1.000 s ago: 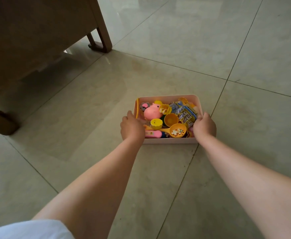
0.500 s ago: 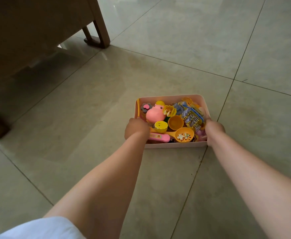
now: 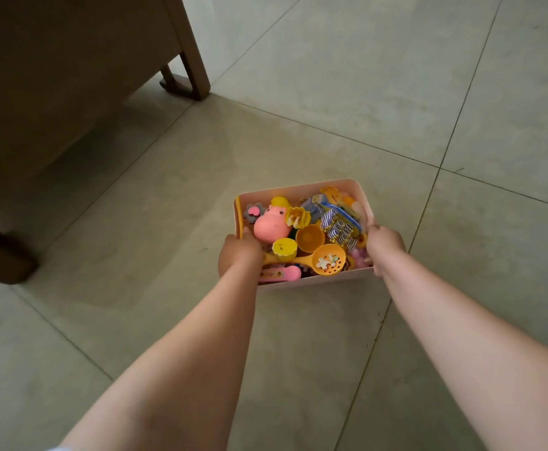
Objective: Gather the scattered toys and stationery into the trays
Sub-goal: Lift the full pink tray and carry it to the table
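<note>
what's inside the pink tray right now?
The pink tray holds a pink pig toy, yellow cup, orange bowl, orange strainer scoop and a striped packet. Lower layers and the tray bottom are covered.

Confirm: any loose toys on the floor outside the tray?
No: the toys, like the pink pig, all sit inside the pink tray, which the left hand and right hand grip by its sides.

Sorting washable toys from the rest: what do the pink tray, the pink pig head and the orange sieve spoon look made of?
Pink tray: likely thin moulded plastic, matt, with rounded corners and an even rim.
Pink pig head: looks like soft rubbery vinyl, smooth with a slight sheen; softness cannot be confirmed.
Orange sieve spoon: hard plastic, with neatly moulded holes.
</note>
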The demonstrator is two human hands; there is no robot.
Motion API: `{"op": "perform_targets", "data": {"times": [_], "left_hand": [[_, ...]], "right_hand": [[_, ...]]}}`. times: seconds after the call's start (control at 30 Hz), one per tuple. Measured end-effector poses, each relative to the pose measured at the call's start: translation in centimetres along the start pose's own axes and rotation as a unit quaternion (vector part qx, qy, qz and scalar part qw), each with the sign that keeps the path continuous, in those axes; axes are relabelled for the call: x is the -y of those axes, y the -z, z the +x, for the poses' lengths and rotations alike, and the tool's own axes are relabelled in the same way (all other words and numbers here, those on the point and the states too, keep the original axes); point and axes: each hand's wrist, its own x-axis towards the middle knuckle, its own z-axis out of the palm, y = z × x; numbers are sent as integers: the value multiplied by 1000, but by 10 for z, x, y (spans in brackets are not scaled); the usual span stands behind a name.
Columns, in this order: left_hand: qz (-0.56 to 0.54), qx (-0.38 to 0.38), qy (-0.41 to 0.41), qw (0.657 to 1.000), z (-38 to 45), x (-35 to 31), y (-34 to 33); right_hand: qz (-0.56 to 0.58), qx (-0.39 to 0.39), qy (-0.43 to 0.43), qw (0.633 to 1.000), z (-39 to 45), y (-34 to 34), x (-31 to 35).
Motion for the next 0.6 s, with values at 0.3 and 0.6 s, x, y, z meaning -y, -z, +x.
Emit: {"op": "perform_targets", "data": {"times": [0.3, 0.6], "left_hand": [[-14, -37, 40, 998, -45, -73, 161], [-14, -38, 77, 996, -67, -153, 374]], "right_hand": [[-63, 6, 28, 998, -121, 5, 136], [-126, 29, 43, 991, -263, -21, 302]]}}
